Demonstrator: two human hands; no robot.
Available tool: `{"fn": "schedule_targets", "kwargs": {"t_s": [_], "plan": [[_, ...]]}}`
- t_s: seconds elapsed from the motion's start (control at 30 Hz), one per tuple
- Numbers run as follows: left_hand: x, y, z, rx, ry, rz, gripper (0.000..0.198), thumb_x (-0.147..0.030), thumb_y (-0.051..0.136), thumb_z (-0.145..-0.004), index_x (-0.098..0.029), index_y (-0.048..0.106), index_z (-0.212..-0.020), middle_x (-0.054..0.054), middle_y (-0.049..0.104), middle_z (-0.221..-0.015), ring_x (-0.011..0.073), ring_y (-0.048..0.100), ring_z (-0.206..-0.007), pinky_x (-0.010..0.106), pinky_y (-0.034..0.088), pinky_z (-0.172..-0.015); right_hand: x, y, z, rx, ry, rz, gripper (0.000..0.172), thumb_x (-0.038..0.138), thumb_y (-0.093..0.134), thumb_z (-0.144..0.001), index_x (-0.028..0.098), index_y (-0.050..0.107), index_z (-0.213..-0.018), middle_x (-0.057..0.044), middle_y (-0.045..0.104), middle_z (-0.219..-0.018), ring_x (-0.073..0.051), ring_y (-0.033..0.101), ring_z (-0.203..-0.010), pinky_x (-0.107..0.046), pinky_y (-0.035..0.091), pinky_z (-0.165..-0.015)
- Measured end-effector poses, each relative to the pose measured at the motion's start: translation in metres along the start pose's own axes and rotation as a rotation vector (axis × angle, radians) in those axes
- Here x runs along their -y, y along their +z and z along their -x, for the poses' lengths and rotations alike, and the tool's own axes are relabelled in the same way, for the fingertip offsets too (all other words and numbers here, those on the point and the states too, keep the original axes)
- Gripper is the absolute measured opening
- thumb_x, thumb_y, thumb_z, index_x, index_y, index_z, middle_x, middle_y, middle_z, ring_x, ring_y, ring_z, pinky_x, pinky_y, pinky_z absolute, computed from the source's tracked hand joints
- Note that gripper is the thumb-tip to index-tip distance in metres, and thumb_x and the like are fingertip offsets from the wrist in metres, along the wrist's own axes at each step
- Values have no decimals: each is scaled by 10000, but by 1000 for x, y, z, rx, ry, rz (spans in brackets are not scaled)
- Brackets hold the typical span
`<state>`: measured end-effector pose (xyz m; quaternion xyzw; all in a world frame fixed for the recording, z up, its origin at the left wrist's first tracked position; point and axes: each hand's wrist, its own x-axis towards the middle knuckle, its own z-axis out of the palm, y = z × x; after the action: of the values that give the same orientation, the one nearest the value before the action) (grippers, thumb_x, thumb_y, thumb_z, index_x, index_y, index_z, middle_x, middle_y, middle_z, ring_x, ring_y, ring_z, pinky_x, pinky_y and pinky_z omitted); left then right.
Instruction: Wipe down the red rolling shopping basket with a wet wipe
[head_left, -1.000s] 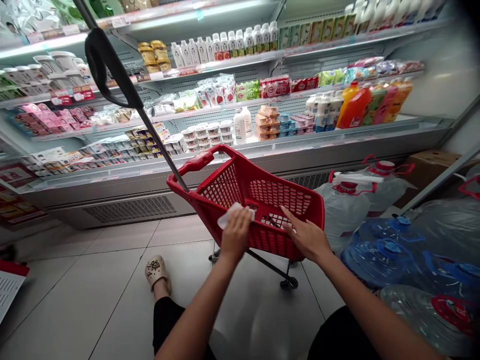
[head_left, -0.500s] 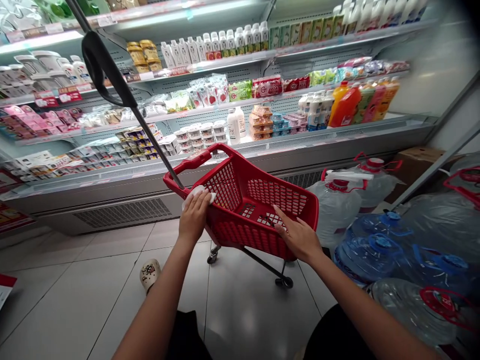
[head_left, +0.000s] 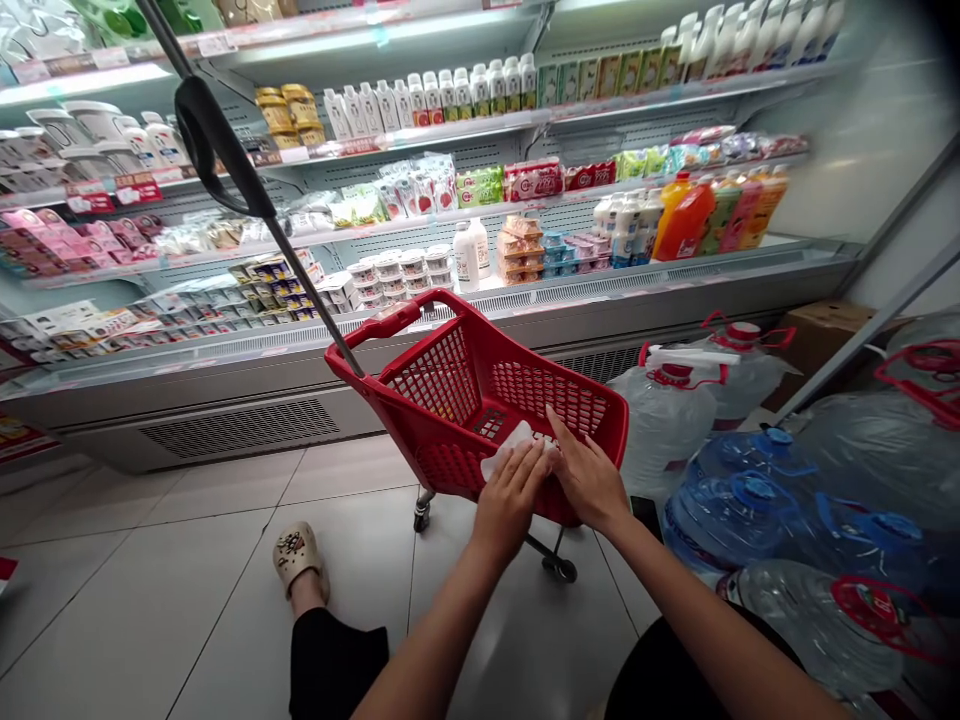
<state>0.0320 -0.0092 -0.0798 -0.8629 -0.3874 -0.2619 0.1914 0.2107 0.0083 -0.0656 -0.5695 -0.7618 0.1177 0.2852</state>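
Note:
A small red plastic shopping cart [head_left: 450,385] on wheels stands on the tiled floor in front of me. My left hand [head_left: 512,497] presses a white cloth [head_left: 504,452] against the cart's near rim, fingers curled over the cloth. My right hand [head_left: 585,477] lies on the same rim just to the right, fingers stretched flat and touching the left hand. A grey pull handle [head_left: 232,160] with a black grip rises from the cart's far left corner toward the upper left.
A chilled shelf unit [head_left: 465,200] full of bottles, cups and packets runs along the back. Several large water jugs [head_left: 757,500] crowd the floor at the right. A cardboard box [head_left: 829,330] sits behind them. My left foot in a beige clog [head_left: 296,555] rests on the tiles.
My left hand slid the cloth from the cart's left corner along the near rim to the right, ending beside my right hand. The right hand stayed on the rim.

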Motion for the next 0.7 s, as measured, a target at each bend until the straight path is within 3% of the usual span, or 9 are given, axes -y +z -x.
{"fn": "schedule_targets", "kwargs": {"t_s": [0.1,0.27,0.37,0.47,0.6,0.7], "plan": [[41,-18,4,92,111,-36,538,-110,393,-1026,-178,433,-1558,78,500,-1594,192,441,-1496,399,365,-1262,-4,0,3,-51,13,-6,681,608,136,-1076,314,29,-1681,-24,292,-1701,-229,393,-1513,-519,296,-1241],[139,-63,13,118,-82,-186,583,-75,392,-981,-178,447,-1552,120,497,-1589,266,463,-1483,494,362,-1255,-5,0,4,-57,29,-2,690,630,152,-1069,324,57,-1681,-25,313,-1694,-241,390,-1515,-520,313,-1236],[167,-70,12,36,-210,-236,536,-93,395,-988,-174,494,-1508,135,499,-1584,305,444,-1493,558,352,-1247,-3,1,4,-43,19,1,692,637,158,-1067,338,36,-1679,-20,332,-1687,-240,421,-1496,-525,313,-1237],[143,-49,9,-68,-281,-197,510,-88,410,-979,-150,521,-1473,169,519,-1561,314,420,-1507,574,395,-1218,-2,4,4,-58,6,15,728,645,192,-1062,319,-13,-1679,-36,357,-1676,-253,447,-1478,-530,332,-1227],[55,-9,7,-74,-207,-67,558,-63,394,-980,-153,462,-1527,154,508,-1574,271,423,-1508,539,411,-1229,-1,8,3,-116,-15,63,768,636,220,-1059,275,-53,-1678,-68,352,-1679,-269,454,-1471,-515,374,-1202],[6,3,7,-46,-113,-23,535,-113,397,-1020,-145,431,-1553,121,472,-1606,238,382,-1532,472,410,-1241,-2,8,4,-146,-33,69,762,623,213,-1062,259,-44,-1680,-86,360,-1674,-272,449,-1474,-515,379,-1197]]}}
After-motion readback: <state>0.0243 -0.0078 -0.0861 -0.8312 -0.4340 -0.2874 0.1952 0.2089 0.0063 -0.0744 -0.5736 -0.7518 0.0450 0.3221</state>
